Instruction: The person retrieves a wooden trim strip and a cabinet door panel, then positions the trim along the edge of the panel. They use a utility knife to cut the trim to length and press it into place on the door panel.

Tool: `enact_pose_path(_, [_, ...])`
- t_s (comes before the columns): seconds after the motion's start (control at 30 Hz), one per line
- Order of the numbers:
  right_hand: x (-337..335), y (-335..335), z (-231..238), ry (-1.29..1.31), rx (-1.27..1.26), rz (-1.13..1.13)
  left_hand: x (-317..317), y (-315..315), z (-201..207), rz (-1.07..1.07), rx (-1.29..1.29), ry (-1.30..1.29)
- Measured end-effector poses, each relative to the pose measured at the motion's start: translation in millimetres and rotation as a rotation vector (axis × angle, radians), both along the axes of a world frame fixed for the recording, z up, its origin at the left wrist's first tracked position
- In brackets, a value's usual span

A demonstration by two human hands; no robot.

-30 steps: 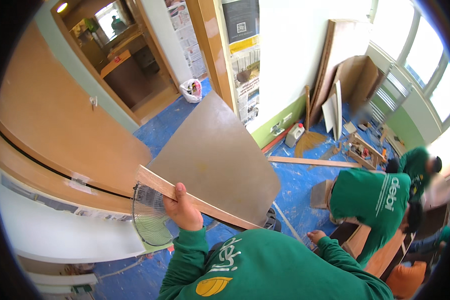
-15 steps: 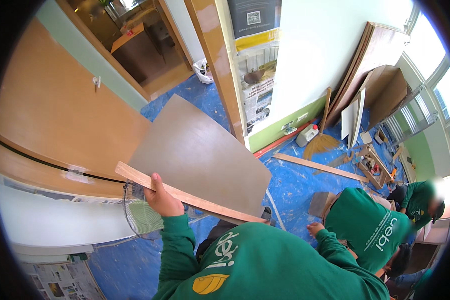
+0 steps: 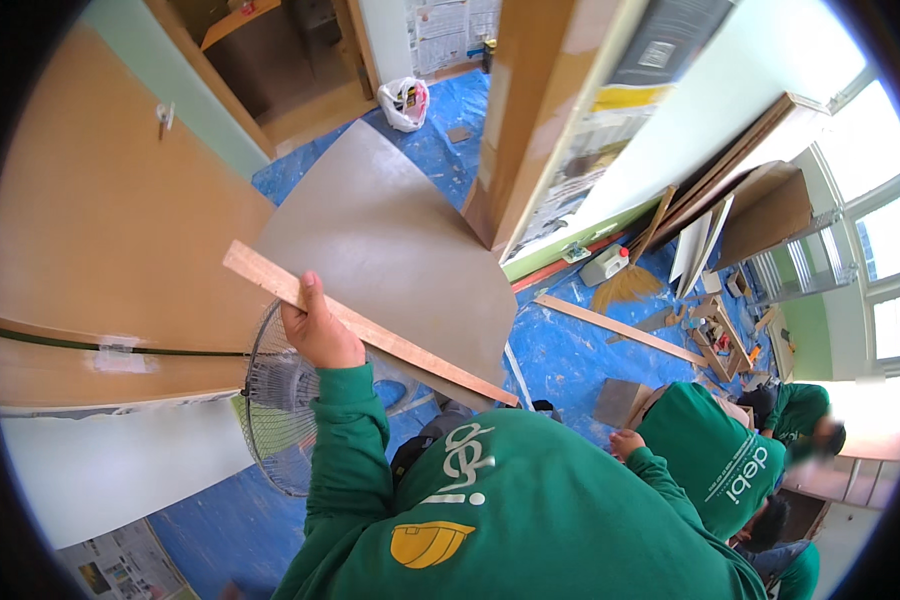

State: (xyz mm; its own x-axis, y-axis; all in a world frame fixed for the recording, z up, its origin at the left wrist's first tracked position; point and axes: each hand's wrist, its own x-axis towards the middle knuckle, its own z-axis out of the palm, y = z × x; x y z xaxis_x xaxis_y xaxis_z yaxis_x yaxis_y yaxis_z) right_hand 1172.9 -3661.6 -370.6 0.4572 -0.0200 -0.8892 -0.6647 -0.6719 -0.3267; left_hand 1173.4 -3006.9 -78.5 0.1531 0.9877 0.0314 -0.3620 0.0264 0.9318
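Observation:
My left hand (image 3: pixel 322 325) is closed around a long, flat wooden strip (image 3: pixel 400 347), its thumb over the top. The strip slants down toward my waist. Behind it, a large grey-brown panel (image 3: pixel 390 235) is tilted, with its lower edge along the strip; whether my fingers also grip the panel is hidden. My right hand (image 3: pixel 627 442) hangs at my other side with loosely bent fingers and nothing visible in it. It is nearest to a greyish block (image 3: pixel 620 402) and a co-worker's green-shirted back (image 3: pixel 707 455).
A wire-caged fan (image 3: pixel 278 400) stands beside my left arm. Ahead, a door frame post (image 3: pixel 522 120) rises near the panel. A loose plank (image 3: pixel 620 330), a broom (image 3: pixel 625 290), a toolbox (image 3: pixel 725 340) and a white bag (image 3: pixel 403 105) lie around on blue sheeting (image 3: pixel 560 375). Two people crouch at right.
The view has turned and shifted, bringing the door post nearer the panel and more of the fan into sight. My left hand keeps its grip on the wooden strip.

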Motion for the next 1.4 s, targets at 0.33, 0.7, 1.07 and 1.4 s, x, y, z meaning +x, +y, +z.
enact_pose_path(0.33, [59.7,133.1,60.5,-0.344,0.122,0.352,-7.7,8.7,-6.1,-0.119,-0.083,0.156])
enact_pose_path(0.7, [118.9,479.6,363.7,-1.31,0.448,1.392,-20.2,-68.9,-68.4,-0.766,-0.155,0.071])
enact_pose_path(1.07, [146.5,537.5,371.7,-0.643,0.447,1.806,-41.9,-62.4,-58.0,-1.075,0.242,0.433])
enact_pose_path(1.4, [128.0,523.3,365.9,-0.422,0.488,1.656,-43.8,-76.0,-76.2,-1.27,0.346,0.471])
